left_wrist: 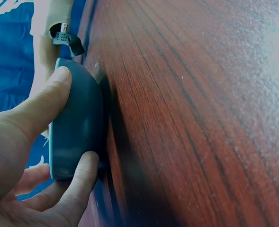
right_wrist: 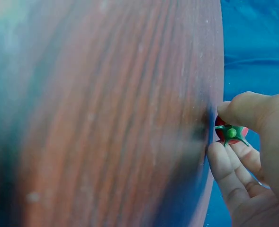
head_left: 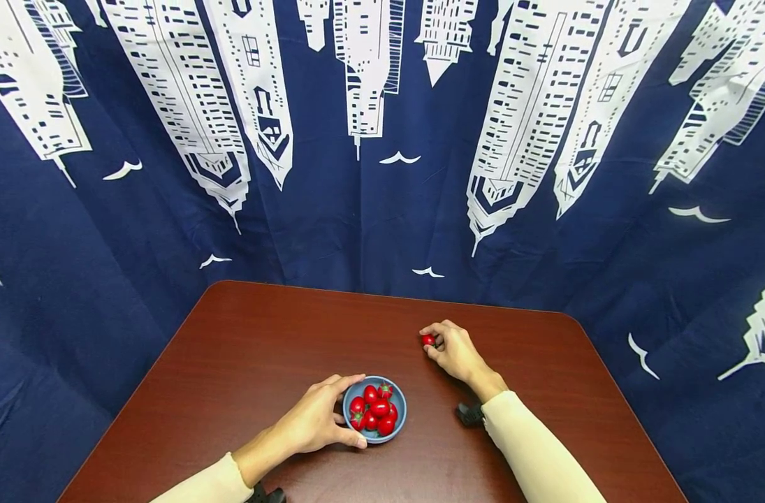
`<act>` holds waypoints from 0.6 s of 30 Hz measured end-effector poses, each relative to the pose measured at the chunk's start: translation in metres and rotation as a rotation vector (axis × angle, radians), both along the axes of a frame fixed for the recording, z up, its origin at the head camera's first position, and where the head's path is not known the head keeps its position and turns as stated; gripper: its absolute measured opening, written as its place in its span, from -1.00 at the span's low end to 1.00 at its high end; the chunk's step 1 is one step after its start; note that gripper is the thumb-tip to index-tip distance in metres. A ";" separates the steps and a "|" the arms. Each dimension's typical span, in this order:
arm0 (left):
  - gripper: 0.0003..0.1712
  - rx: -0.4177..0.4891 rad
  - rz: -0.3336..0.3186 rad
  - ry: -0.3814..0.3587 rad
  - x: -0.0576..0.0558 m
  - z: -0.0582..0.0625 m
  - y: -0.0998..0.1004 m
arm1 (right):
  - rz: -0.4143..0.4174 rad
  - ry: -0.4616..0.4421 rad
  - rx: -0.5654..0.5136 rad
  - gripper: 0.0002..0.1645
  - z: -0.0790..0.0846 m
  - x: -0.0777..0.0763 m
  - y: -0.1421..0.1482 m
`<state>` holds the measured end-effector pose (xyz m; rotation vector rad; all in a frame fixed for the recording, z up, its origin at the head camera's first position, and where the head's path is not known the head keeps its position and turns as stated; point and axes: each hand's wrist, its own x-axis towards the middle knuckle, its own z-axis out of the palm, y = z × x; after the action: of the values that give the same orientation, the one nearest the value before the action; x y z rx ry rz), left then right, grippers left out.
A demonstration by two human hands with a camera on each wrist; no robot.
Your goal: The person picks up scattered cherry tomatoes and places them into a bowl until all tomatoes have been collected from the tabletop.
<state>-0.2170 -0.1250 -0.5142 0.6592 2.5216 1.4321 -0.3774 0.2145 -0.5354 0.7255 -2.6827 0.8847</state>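
My left hand (head_left: pixel 313 419) holds the left side of a small blue bowl (head_left: pixel 404 412), thumb near the front and fingers around the back. Several red cherry tomatoes (head_left: pixel 379 407), some with green stem caps, lie in it. From the side, the left wrist view shows the thumb and fingers against the outer wall of the bowl (left_wrist: pixel 80 123). Farther back and to the right, my right hand (head_left: pixel 456 353) pinches a single cherry tomato (head_left: pixel 427 339) at the table surface. Its green cap (right_wrist: pixel 231 133) faces the right wrist camera between thumb and fingers.
Both hands work over a reddish-brown wooden table (head_left: pixel 281 335) with rounded far corners. Behind and beside it hangs a dark blue cloth (head_left: pixel 357 230) printed with white buildings and birds. A black wrist device (head_left: pixel 469 414) sits under the right sleeve.
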 end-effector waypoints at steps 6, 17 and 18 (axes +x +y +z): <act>0.27 0.001 0.009 0.004 0.001 -0.001 -0.001 | 0.031 0.032 -0.017 -0.65 0.005 0.005 -0.003; 0.28 0.004 0.006 -0.001 0.002 -0.002 -0.002 | 0.055 0.001 -0.053 -0.64 0.016 0.023 -0.009; 0.27 0.004 0.006 0.001 0.002 -0.002 -0.002 | 0.058 0.002 -0.057 -0.64 0.017 0.024 -0.009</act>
<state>-0.2151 -0.1266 -0.5158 0.6533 2.5246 1.4391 -0.3530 0.2051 -0.5182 0.7943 -2.6350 0.9698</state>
